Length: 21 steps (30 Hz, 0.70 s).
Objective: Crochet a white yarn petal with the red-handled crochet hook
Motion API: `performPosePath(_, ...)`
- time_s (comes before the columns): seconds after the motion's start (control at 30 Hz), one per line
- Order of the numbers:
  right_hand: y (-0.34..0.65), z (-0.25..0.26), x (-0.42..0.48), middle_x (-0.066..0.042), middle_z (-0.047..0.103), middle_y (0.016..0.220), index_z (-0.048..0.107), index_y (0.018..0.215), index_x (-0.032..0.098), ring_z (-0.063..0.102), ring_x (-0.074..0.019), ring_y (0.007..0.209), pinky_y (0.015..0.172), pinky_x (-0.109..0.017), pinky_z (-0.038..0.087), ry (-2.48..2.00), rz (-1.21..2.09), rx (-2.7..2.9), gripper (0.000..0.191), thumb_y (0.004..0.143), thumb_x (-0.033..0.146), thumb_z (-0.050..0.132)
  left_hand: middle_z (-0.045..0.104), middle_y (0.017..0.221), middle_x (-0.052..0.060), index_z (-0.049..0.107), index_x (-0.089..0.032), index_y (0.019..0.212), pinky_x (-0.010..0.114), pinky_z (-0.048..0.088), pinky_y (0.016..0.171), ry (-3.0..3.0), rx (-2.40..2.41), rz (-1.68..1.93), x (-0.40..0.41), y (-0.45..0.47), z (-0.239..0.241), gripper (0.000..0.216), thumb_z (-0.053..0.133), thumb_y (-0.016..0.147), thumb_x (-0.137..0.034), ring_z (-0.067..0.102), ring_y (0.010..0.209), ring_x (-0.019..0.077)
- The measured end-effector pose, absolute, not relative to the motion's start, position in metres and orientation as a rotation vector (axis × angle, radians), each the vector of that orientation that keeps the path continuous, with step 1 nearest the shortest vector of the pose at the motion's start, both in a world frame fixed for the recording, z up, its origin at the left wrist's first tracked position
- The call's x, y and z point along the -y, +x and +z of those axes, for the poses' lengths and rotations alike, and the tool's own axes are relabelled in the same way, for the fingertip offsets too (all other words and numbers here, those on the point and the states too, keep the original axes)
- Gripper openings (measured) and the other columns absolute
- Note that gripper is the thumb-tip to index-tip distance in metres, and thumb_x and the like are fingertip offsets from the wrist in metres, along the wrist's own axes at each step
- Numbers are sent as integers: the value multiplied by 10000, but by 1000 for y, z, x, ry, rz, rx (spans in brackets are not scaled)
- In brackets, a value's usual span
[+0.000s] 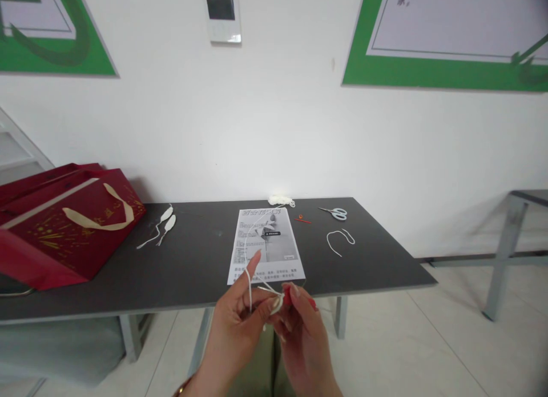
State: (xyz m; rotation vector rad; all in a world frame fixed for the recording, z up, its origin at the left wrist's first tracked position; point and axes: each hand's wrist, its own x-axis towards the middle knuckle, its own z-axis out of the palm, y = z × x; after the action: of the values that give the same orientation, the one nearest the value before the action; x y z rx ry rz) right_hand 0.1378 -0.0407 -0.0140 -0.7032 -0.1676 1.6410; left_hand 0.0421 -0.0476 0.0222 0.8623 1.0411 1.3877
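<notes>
Over the table's front edge, my left hand (237, 323) pinches a small white crochet piece (277, 305) between thumb and fingers. White yarn (249, 291) loops around its raised index finger and runs back over the printed sheet (295, 265) toward the white yarn bundle (280, 201). My right hand (306, 334) is closed around a red-handled crochet hook (287, 297), its slim tip meeting the yarn at the crochet piece. My fingers hide part of the piece and most of the hook.
On the dark table (205, 271) lie two white leaf-shaped pieces (169, 223), scissors (339, 213), a cut strand of yarn (329, 241) and small orange-red items (303, 220). A red gift bag (85, 237) stands at the left. Behind rises a white wall (274, 128).
</notes>
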Motion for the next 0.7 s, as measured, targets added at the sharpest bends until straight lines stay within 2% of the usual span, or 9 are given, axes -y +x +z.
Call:
performPosePath(0.13,135,-11,42,32,608,609,668,649,181,556,-92,530,488,-194,466,-587,1655,219,214,607,298,843,669,559,-25,362,-167,1448,212,490,524,848,-1028,1371,48,40,25,845,761,706,-229,558,490,108)
performPosePath(0.33,138,-18,43,50,556,564,696,713,170,488,-57,465,433,-166,424,-543,1600,375,154,734,306,765,666,619,-22,400,-177,1430,200,457,507,975,-1148,1364,46,33,22,759,714,743,-240,533,499,100)
performPosePath(0.57,140,-22,42,29,634,570,740,827,193,546,-65,460,412,-140,415,-638,1597,351,240,624,264,847,653,625,-46,412,-227,1427,196,465,549,1090,-1252,1411,47,38,15,695,671,783,-261,523,521,103)
performPosePath(0.7,138,-24,40,1,683,700,745,778,203,595,-92,546,477,-170,456,-635,1509,422,251,559,202,870,642,624,-53,407,-240,1428,220,490,620,1145,-1295,1428,47,42,9,659,624,806,-262,578,588,130)
